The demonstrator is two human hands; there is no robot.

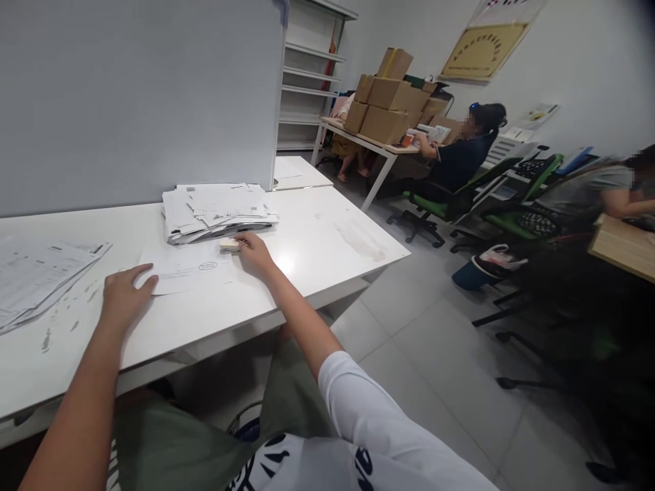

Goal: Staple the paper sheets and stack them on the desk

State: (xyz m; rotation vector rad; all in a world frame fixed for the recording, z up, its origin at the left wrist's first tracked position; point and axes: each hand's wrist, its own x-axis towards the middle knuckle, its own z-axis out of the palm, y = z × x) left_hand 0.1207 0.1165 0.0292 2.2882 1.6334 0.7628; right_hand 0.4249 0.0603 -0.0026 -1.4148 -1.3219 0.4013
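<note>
The right hand (pixel 254 254) pinches a pale block (pixel 228 245) by the sheet (pixel 179 269) on the worktop (pixel 312 239), the left hand's (pixel 124 294) grip spread at the sheet's left edge, where too light a press could let the paper skid.

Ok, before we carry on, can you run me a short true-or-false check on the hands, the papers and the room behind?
1. The right hand holds a small pale object. True.
2. The left hand hangs below the desk. False: it is on top, at the left edge of the sheet.
3. The sheet carries an oval mark. True.
4. The paper stack lies on the floor. False: it lies on the desk, just beyond the sheet.
5. Cardboard boxes are piled on another table in the background. True.
</note>
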